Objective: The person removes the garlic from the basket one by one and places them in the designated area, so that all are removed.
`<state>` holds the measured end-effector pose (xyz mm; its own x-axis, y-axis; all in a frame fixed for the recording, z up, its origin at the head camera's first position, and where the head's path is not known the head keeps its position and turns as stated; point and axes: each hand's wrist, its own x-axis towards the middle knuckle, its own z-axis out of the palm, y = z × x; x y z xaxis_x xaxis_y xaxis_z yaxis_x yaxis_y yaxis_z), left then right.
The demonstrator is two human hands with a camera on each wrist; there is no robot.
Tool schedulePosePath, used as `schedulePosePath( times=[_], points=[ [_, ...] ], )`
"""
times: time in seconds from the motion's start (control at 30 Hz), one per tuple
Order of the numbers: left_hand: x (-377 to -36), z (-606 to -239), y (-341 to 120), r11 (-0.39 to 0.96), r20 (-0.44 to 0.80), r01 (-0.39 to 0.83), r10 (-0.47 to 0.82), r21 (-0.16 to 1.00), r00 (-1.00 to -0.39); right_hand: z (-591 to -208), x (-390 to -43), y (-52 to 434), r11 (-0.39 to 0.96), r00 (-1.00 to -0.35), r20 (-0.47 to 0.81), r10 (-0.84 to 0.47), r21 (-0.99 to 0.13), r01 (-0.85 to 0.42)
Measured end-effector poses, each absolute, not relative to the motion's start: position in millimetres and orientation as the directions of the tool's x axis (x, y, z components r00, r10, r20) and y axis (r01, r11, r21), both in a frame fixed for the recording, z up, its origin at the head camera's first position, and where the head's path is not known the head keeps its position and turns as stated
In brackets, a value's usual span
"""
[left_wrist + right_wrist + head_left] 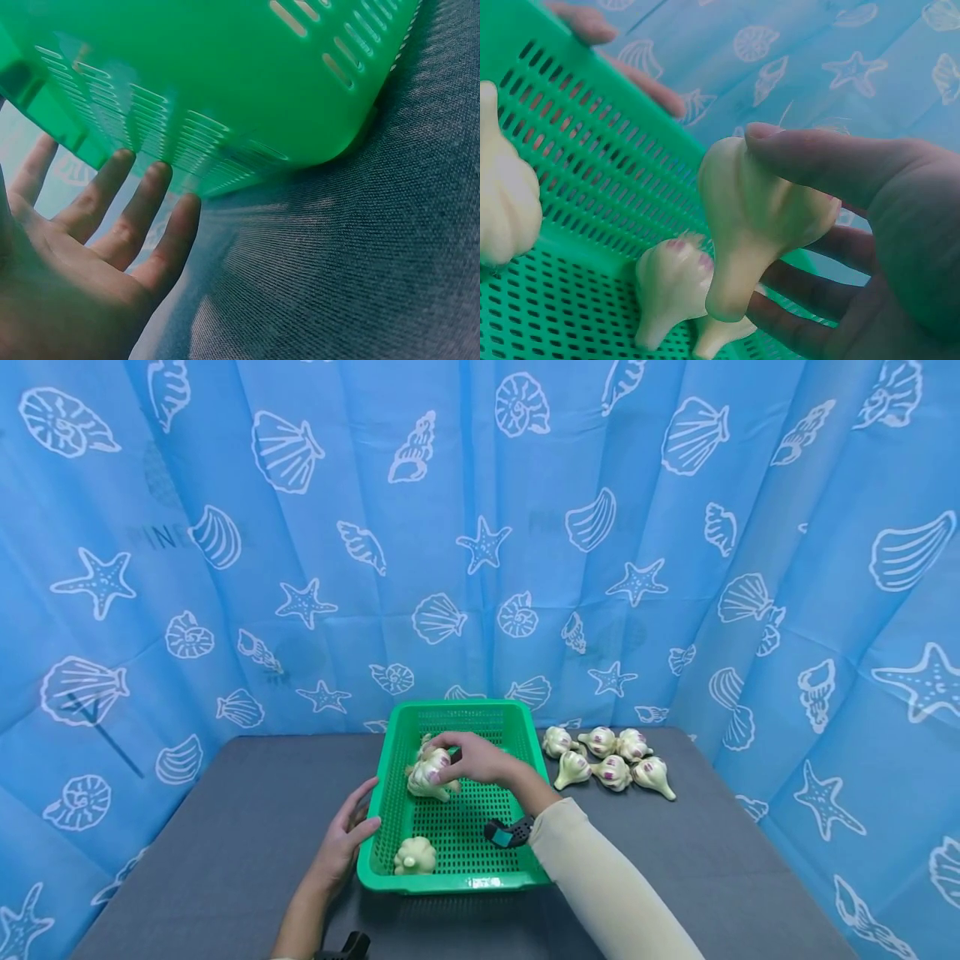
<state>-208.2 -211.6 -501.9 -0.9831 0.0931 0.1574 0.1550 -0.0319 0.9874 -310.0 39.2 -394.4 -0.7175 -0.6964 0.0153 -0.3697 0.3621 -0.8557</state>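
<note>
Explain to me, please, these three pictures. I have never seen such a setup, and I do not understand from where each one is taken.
There is no machine: you see a person's left hand and right hand, both bare. The wide picture is taken from the head, looking forward and down. The two closer ones are taken from the left and right wrists. A green basket stands on a grey table. The right hand holds a garlic bulb; other bulbs lie in the basket. The left hand is at the basket's left side. Six more bulbs lie on the table, right of the basket.
</note>
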Motion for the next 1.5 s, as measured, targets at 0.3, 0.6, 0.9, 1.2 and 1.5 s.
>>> schedulePosePath(
  times=[0.3, 0.6, 0.9, 1.2, 1.5],
  points=[
    [-208.7, -501.3, -208.7, -0.025, 0.155, 0.153, 0.091, 0.988, -0.984, -379.8, -299.0, 58.4, 0.363, -0.764, 0.097, -0.638, -0.837, -0.409],
    [-208.6, -499.4, -206.2, -0.013, 0.151, 0.151, 0.085, 0.989, -0.985, -375.8, -283.5, 83.6, 0.316, -0.788, 0.144, -0.599, -0.862, -0.397],
    [-209.2, -501.8, -207.8, -0.018, 0.156, 0.155, 0.093, 0.988, -0.983, -384.7, -274.1, 113.4, 0.241, -0.847, 0.225, -0.481, -0.896, -0.374],
    [-208.8, -503.7, -210.1, -0.047, 0.16, 0.156, 0.11, 0.987, -0.981, -394.7, -268.2, 146.6, 0.117, -0.89, 0.373, -0.262, -0.903, -0.413],
    [-207.3, -503.5, -210.3, -0.034, 0.164, 0.161, 0.095, 0.986, -0.982, -405.4, -266.7, 176.3, 0.165, -0.912, 0.388, -0.135, -0.899, -0.406]
  ],
)
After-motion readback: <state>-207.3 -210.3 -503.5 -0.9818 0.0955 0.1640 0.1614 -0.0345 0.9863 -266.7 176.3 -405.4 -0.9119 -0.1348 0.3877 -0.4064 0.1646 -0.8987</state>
